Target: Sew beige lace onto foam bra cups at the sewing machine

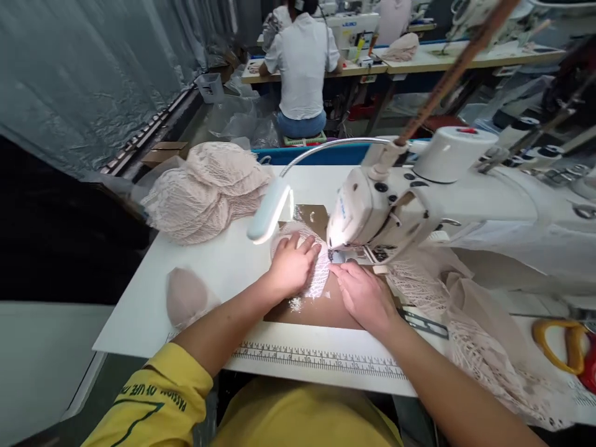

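A pale pink lace piece [320, 273] lies under the needle area of a white sewing machine [356, 208]. My left hand [292, 264] rests flat on the lace with its fingers spread. Close to the presser foot, my right hand [361, 292] has its fingers together at the right edge of the lace; whatever is between them is too small to make out. Beneath both hands is a brown plate [302, 313] with white thread scraps on it. A lit lamp [270, 211] on a bent metal neck shines on the work.
A heap of pink lace pieces [205, 192] sits at the back left, a beige cup piece [186, 297] at the front left. More lace [484, 347] and yellow-handled scissors [554, 341] lie right. A printed ruler [321, 360] runs along the front edge. Ahead sits a person in white [302, 68].
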`<state>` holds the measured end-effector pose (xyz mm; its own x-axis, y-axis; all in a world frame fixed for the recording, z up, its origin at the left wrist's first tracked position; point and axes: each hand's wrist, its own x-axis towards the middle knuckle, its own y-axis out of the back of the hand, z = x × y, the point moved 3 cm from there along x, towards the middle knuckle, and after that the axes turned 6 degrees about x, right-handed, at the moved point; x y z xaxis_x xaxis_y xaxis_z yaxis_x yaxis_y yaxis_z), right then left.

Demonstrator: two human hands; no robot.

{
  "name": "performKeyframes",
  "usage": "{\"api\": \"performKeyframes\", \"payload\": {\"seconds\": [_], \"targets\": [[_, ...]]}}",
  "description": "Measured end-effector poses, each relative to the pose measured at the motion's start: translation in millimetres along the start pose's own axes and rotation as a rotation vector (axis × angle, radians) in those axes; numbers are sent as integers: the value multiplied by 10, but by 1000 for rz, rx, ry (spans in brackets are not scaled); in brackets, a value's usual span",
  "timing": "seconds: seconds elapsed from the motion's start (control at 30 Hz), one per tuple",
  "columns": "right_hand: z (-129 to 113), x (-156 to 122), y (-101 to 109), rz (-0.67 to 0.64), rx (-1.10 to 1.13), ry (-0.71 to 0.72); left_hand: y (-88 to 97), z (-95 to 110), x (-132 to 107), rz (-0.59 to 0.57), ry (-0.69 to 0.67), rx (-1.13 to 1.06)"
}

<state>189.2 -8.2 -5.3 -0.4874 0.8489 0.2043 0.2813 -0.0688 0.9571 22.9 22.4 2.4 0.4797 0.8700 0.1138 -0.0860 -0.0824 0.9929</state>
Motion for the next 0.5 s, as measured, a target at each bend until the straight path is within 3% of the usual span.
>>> {"api": "performKeyframes", "payload": {"seconds": [0.13, 0.27, 0.33, 0.43, 0.5], "targets": [[42, -24, -12, 52, 25, 72, 199, -60, -207, -91, 123, 2], [116, -33, -69, 78, 37, 163, 466, -393, -804, -14, 221, -26], [144, -37, -96, 92, 59, 181, 544, -676, -1251, 105, 411, 11], [158, -37, -125, 98, 92, 186, 527, -1114, -1959, 307, 830, 33], [154, -30, -132, 93, 110, 180, 433, -1272, -2282, 351, 927, -30]]}}
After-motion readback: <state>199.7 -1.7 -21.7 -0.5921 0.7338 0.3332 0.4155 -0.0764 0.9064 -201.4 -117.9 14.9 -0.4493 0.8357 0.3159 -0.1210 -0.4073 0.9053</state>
